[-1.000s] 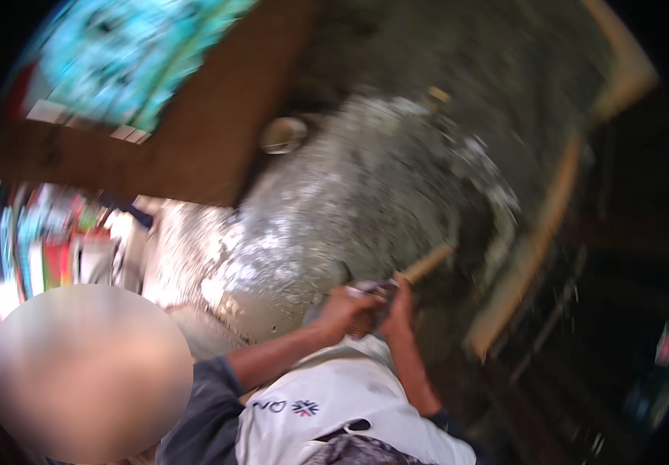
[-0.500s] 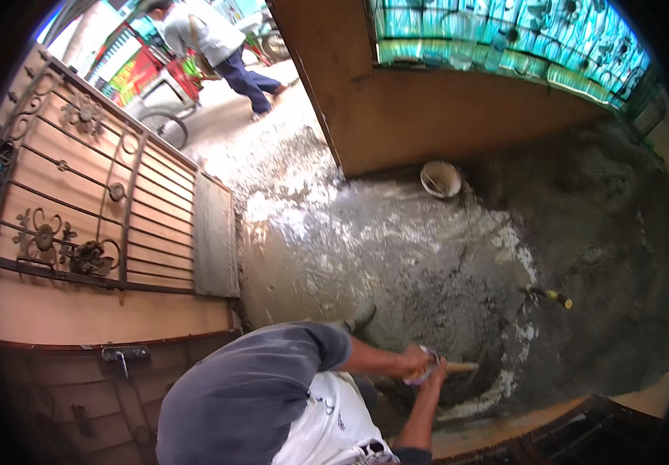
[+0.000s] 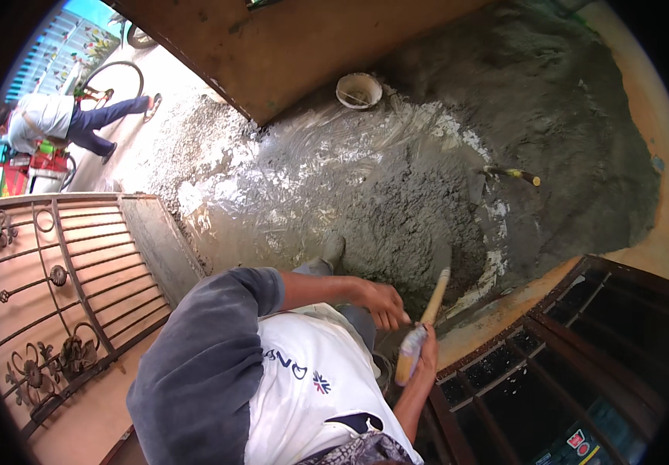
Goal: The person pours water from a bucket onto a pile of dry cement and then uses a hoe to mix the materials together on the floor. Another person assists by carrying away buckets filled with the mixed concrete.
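My right hand (image 3: 428,353) is wrapped around the pale wooden handle (image 3: 436,297) of a shovel-like tool, near its wrapped upper end. The tool's mortar-covered head (image 3: 443,254) rests in a heap of wet grey mortar (image 3: 404,209); its exact shape is hard to make out. My left hand (image 3: 383,303) hangs beside the handle, off it, with fingers loosely bent and nothing seen in them. A grey boot (image 3: 333,249) shows at the heap's near left edge.
A trowel with a yellow-and-black handle (image 3: 522,177) lies right of the heap. Beyond stands a pale bucket (image 3: 358,91) by the orange wall (image 3: 288,54). An iron gate (image 3: 63,256) is at left, dark window frames (image 3: 536,341) at lower right. Outside, a person (image 3: 55,124) is near a bicycle.
My left hand has come off the tool and moved left. The handle now stands more steeply, with my right hand on its upper end. The view has turned, and the person outside appears farther left.
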{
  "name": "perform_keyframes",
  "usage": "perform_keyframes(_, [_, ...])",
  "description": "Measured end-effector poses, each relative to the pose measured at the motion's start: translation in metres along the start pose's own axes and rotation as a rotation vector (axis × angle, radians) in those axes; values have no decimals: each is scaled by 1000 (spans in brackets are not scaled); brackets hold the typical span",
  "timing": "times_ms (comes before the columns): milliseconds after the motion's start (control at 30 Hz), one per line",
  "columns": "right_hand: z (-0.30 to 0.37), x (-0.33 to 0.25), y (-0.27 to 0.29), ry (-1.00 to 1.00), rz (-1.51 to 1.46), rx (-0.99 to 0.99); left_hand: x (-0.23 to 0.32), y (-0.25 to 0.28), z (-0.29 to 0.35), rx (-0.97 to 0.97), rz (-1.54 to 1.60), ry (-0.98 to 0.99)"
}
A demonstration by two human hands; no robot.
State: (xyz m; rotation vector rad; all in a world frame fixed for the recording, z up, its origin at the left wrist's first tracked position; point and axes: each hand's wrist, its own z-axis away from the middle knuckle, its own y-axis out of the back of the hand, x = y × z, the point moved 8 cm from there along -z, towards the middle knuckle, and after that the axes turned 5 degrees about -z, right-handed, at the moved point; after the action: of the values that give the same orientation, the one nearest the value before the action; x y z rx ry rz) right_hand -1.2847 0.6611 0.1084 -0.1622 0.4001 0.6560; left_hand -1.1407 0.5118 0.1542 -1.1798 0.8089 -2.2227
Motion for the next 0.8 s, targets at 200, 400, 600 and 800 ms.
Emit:
perform_keyframes(200, [-122, -12, -29, 40, 246, -40, -111, 266, 100, 1216, -710, 180])
perform_keyframes(400, [-13, 3, -26, 72, 373, -16, -258, 292, 293, 1522, 164, 77])
perform_keyframes(600, [91, 94, 21, 66, 248, -83, -328, 238, 314, 1056, 264, 229])
perform_keyframes(800, [8, 138, 28, 25, 259, -47, -257, 233, 234, 1106, -179, 235])
